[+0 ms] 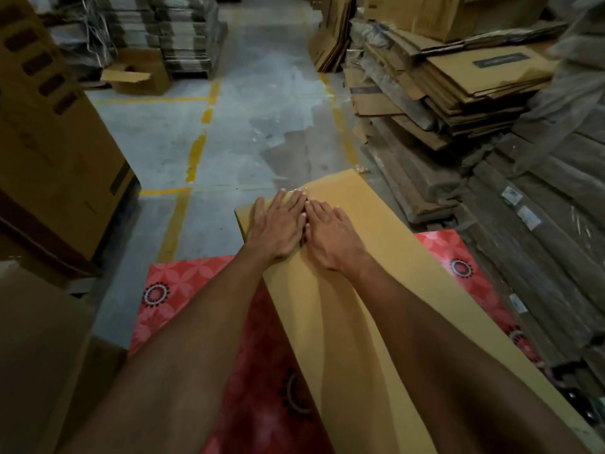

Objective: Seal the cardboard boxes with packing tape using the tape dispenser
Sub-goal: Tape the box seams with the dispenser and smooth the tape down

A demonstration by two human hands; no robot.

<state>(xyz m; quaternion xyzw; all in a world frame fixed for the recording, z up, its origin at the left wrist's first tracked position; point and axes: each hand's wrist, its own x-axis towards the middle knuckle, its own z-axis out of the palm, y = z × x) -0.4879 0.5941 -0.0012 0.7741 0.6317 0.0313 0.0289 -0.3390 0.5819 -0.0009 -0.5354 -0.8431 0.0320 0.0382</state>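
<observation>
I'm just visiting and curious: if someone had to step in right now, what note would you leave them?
Left hand: open, flat on the cardboard box, near its far end.
Right hand: open, flat close beside it.
The box lies on a red patterned mat. A shiny strip at its far edge looks like tape.
Tape dispenser: not in view.
Left to do: check the seal, find the dispenser.

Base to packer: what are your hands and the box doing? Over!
Left hand, right hand flat on far end of long tan cardboard box. Tape dispenser not in view.
</observation>
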